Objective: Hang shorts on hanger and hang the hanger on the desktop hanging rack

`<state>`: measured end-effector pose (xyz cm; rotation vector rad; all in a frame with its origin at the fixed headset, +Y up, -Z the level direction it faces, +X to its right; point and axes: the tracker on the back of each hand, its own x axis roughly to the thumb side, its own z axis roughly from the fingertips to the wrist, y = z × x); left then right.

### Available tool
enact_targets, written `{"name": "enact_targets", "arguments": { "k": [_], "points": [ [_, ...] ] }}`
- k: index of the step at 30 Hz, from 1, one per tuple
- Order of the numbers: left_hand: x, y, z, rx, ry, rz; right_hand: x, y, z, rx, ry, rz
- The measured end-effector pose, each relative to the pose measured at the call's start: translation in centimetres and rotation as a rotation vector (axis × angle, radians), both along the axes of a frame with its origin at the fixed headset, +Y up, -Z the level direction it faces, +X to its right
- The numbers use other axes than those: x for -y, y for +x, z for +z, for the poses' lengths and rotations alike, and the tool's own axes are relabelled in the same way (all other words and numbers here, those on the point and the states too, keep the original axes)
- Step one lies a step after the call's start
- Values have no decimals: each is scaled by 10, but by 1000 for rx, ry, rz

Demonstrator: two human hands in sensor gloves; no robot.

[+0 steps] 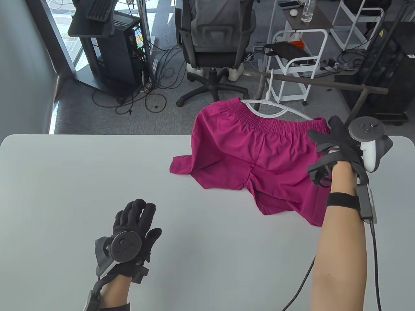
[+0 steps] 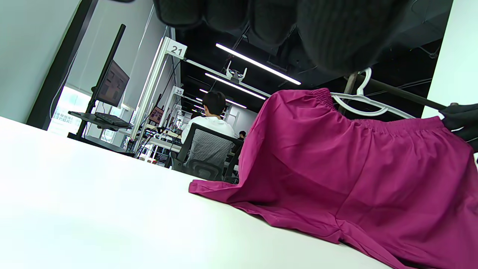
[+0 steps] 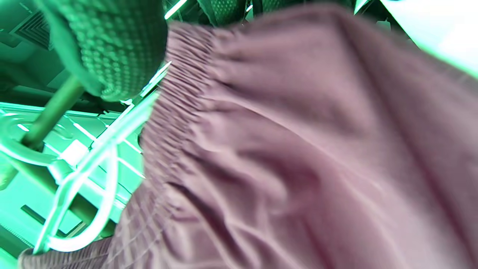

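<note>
Magenta shorts (image 1: 253,152) hang by their elastic waistband on a white hanger (image 1: 275,111), and their legs trail on the white table (image 1: 81,181). The hanger's hook sits at the dark bar of the rack (image 1: 324,85) and loops round the bar (image 3: 52,112) in the right wrist view. My right hand (image 1: 327,136) pinches the right end of the waistband, where the hanger's arm ends. Its thumb (image 3: 112,48) lies against the gathered fabric (image 3: 298,149). My left hand (image 1: 137,217) rests flat on the table, well left of the shorts (image 2: 354,168), holding nothing.
The rack's right leg (image 1: 360,103) slants down beside my right hand. Beyond the table's far edge stand an office chair (image 1: 210,42), a white cart (image 1: 301,55) and a computer stand (image 1: 113,48). A person sits far off (image 2: 209,119).
</note>
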<state>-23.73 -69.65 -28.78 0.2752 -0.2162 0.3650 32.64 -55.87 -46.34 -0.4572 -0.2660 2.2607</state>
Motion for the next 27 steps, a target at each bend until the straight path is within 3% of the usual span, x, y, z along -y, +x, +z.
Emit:
{"name": "enact_targets", "arguments": {
  "k": [6,12,16,21,27],
  "points": [
    [-1,6,1,15,8,-16,-30,-2,27,-32,75,58],
    [-3,14,4,35,26,-43,-67,-20,71,-97,206,190],
    [-6,20,9,43,57,-70,-80,-40,104,-143,301,289],
    [-9,27,12,63,72,-92,-78,-73,145,-220,382,440],
    [-7,32,16,107,37,-92,-54,-111,179,-377,418,530]
  ]
}}
